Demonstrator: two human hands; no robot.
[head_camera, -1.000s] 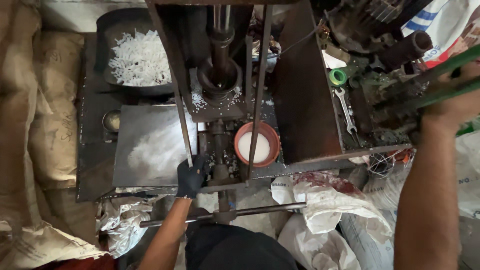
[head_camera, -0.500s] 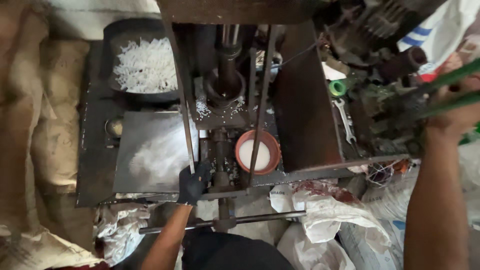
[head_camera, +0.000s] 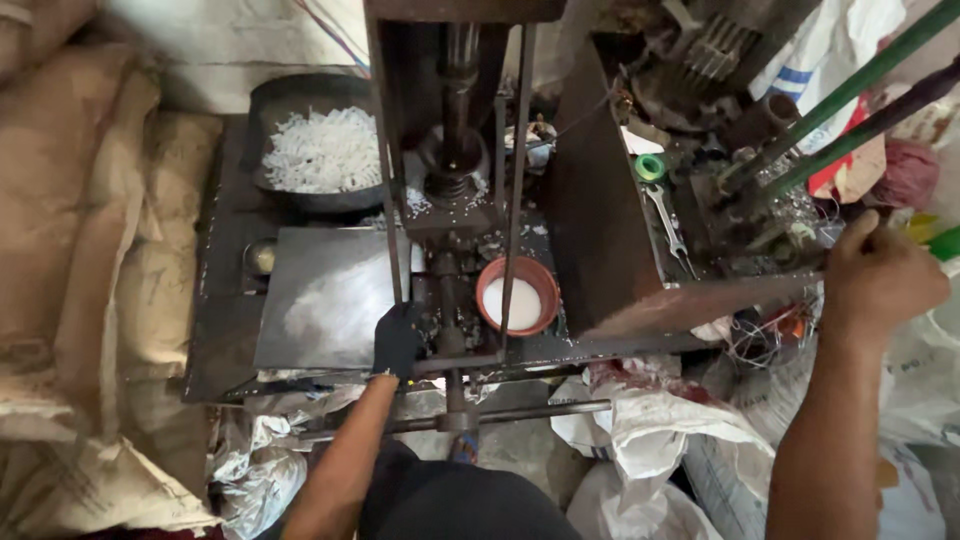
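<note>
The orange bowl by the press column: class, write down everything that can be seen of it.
The orange bowl is round and shallow, with a reddish-orange rim that looks like plastic. It sits upright on the dark metal work surface, just right of the press column and close beside a thin upright rod. It holds white powder or fine granules, nearly level. Neither hand touches it: the gloved left hand rests to its left, and the bare right hand is far to the right.
</note>
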